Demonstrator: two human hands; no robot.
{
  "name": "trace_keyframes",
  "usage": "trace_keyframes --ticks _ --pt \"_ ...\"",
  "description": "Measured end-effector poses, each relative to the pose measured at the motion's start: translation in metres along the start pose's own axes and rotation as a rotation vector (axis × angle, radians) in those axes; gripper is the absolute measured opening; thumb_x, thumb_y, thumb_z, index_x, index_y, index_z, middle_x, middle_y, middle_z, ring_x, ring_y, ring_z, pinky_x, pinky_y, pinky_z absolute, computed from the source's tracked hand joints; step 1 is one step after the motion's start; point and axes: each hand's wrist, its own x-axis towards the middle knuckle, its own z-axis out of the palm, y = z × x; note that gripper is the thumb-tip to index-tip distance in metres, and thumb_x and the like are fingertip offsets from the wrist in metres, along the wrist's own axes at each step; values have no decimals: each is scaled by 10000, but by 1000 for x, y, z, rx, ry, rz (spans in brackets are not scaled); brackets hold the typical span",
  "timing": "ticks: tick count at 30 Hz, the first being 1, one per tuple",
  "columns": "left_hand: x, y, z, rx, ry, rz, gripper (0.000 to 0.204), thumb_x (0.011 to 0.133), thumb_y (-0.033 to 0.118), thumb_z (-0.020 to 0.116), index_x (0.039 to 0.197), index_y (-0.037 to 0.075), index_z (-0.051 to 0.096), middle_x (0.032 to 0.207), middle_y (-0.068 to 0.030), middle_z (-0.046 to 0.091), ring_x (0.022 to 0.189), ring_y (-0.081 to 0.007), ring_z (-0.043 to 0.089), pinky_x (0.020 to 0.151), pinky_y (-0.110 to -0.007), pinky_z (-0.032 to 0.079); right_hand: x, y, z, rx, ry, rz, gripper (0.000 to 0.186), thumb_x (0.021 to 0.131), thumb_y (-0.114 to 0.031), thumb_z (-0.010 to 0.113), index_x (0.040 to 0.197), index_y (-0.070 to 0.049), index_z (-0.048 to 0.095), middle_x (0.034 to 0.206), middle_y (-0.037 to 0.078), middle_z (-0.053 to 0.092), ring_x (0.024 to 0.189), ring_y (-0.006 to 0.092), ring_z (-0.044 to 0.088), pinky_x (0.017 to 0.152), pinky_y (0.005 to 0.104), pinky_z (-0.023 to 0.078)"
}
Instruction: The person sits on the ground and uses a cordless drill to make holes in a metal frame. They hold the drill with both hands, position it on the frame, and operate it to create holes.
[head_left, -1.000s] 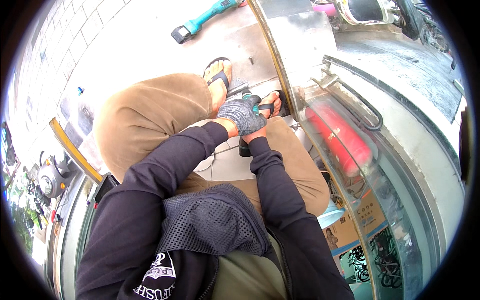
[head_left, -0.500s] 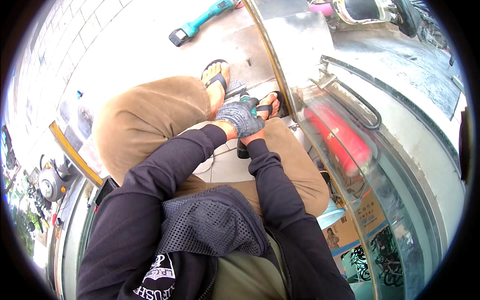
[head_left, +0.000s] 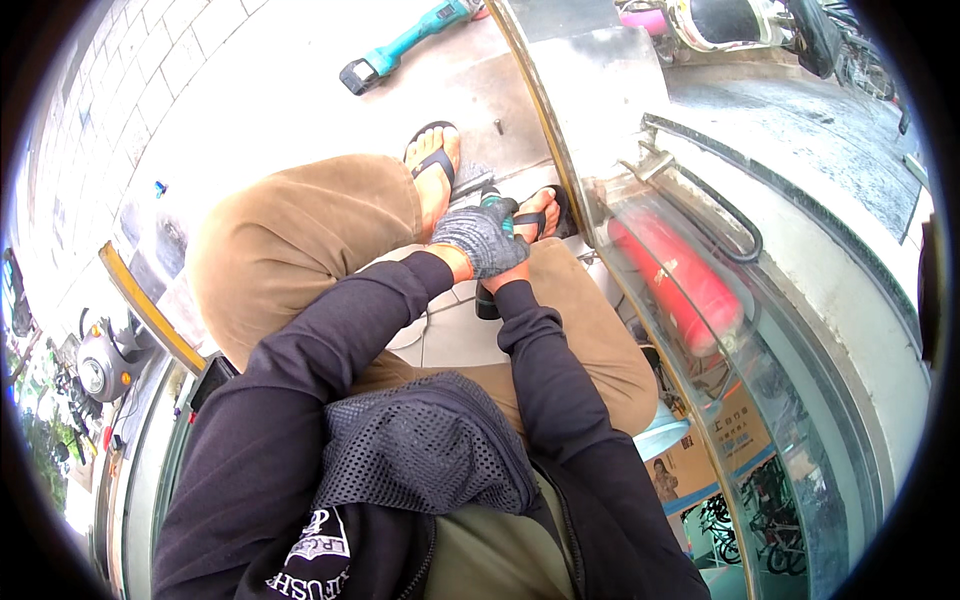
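My left hand (head_left: 475,240), in a grey knit glove, is closed over the top of a teal and black cordless drill (head_left: 508,222). The drill's dark front end points away from me, toward a metal strip (head_left: 472,188) on the floor between my sandalled feet. Beneath the glove, my bare right hand (head_left: 512,273) is at the drill's grip, its fingers mostly hidden. A black block like a battery (head_left: 487,302) shows beside that wrist. Past my feet a small screw or bolt (head_left: 499,127) lies on the floor.
A teal cordless power tool (head_left: 405,50) lies on the floor ahead. On my right stands a glass door (head_left: 640,235) with a yellowish edge, a red cylinder (head_left: 685,280) showing through it. A yellow-edged panel (head_left: 150,308) is on my left, with a grey scooter (head_left: 103,365) beyond.
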Motion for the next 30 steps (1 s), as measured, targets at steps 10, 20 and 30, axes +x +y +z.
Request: trace_keyframes --ticks 10,20,30 --pt "4 2 -1 7 -40 6 682 946 545 618 1426 65 680 1318 -316 721 1189 -482 723 1053 -513 557 1 11 0 -257 -49 -74 458 948 -301 804 1325 -59 711 1283 169 777 1209 342 732 1040 447 564" --pt "-3 10 -7 23 -41 -27 703 943 548 609 1452 67 672 1315 -318 728 1205 -472 726 1071 -508 554 -2 2 -2 -99 -38 25 439 982 -294 778 1342 -54 703 1286 176 778 1226 330 733 1040 446 572" --pt "-2 8 -5 15 -24 -15 666 948 501 612 1456 74 676 1315 -307 731 1208 -468 725 1071 -506 557 -1 -1 0 76 35 -9 472 952 -282 813 1345 -47 699 1287 170 778 1222 321 736 1034 436 574"
